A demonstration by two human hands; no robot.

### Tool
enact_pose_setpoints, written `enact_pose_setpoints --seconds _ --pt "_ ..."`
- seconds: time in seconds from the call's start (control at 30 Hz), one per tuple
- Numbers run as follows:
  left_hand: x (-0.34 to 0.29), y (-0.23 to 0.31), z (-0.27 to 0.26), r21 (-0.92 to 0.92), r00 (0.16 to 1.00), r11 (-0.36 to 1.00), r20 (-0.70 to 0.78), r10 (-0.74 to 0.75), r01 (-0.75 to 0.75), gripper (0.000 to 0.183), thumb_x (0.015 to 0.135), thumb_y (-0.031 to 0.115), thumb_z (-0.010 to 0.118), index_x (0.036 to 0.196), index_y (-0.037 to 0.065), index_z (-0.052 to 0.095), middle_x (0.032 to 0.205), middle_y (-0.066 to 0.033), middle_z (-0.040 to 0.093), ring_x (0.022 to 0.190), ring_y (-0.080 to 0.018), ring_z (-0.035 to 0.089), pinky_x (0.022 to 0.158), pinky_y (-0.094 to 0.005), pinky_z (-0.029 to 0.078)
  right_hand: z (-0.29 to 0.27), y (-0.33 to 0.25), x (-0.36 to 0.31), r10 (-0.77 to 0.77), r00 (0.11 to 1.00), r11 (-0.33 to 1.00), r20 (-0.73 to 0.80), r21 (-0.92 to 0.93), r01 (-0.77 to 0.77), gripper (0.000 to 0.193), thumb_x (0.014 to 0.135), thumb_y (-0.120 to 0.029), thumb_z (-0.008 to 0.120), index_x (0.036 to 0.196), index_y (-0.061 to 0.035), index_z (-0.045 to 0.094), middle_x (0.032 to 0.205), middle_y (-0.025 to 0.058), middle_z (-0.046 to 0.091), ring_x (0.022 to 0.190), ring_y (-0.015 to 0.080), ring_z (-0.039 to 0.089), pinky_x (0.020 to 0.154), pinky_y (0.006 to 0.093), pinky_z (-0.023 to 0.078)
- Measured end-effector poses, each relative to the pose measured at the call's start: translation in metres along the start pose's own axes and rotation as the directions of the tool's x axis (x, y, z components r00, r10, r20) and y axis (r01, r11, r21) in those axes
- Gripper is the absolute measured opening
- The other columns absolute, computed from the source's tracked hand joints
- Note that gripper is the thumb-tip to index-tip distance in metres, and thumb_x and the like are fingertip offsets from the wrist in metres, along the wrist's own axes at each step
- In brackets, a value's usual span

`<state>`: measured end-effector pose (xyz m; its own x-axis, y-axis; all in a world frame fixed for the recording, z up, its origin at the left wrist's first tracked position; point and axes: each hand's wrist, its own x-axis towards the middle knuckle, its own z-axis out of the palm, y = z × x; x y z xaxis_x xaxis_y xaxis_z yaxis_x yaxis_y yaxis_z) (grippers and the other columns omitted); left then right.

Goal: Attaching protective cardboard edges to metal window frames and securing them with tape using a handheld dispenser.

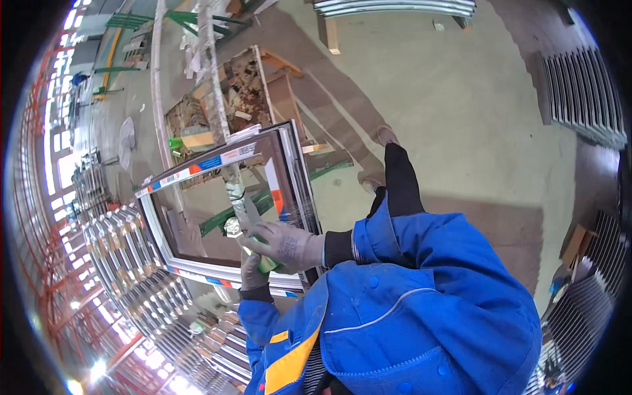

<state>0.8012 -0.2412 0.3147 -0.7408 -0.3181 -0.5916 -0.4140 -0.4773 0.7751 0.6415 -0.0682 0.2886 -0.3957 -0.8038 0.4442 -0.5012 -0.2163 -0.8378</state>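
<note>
In front of me stands a stack of window frames [217, 161], white and dark brown, with printed blue, orange and white protective tape along the edges. My hands, in grey work gloves, meet at its near side. My right hand [283, 243] is closed over a green roll-shaped thing [267, 263], mostly hidden by the fingers. My left hand [252, 271] grips the same green thing from below and left. A crumpled whitish piece [232, 227] shows just beyond my fingers, over the frame opening.
Behind the frames a worn wooden crate [247, 85] holds scraps, with a foil-wrapped bar [214, 79] crossing it. Racks of profiles stand at left [125, 243] and at right [584, 95]. More profiles [395, 6] lie at the far side. Concrete floor [474, 118] spreads to my right.
</note>
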Motion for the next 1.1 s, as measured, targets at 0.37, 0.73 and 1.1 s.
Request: enact_pose_setpoints --seconds 0.37,0.73,1.1 --pt "0.045 0.016 0.035 0.062 0.999 0.998 0.033 -0.027 0.025 0.043 0.108 0.031 0.051 0.135 -0.002 0.057 0.109 -0.0069 0.064 0.097 -0.0193 0.062 0.088 -0.0333 0.053 -0.104 0.037 -0.112 0.139 0.989 0.989 -0.055 -0.050 -0.141 0.088 0.061 -0.020 0.081 0.142 -0.0003 0.051 0.120 0.0215 0.061 0.112 0.0391 0.062 0.096 0.0492 0.051" --pt "0.122 -0.133 -0.118 -0.227 0.885 0.856 0.159 -0.439 0.465 0.029 0.109 0.033 0.048 0.108 0.012 0.068 0.087 -0.0011 0.066 0.068 -0.0155 0.062 0.066 -0.0335 0.057 0.023 0.159 -0.132 0.488 0.822 0.852 0.294 -0.363 -0.376 0.094 0.061 -0.023 0.084 0.142 0.0034 0.044 0.114 0.0197 0.061 0.106 0.0363 0.062 0.094 0.0468 0.050" --pt "0.124 -0.209 -0.099 -0.339 0.677 0.620 0.072 -0.732 0.707 0.033 0.108 0.039 0.046 0.112 0.013 0.067 0.090 -0.0017 0.067 0.072 -0.0182 0.065 0.063 -0.0352 0.055 0.132 0.197 -0.111 0.620 0.762 0.583 0.189 0.538 -0.608 0.041 0.088 -0.026 0.073 0.123 -0.0047 0.067 0.116 0.0232 0.069 0.108 0.0370 0.065 0.096 0.0442 0.051"
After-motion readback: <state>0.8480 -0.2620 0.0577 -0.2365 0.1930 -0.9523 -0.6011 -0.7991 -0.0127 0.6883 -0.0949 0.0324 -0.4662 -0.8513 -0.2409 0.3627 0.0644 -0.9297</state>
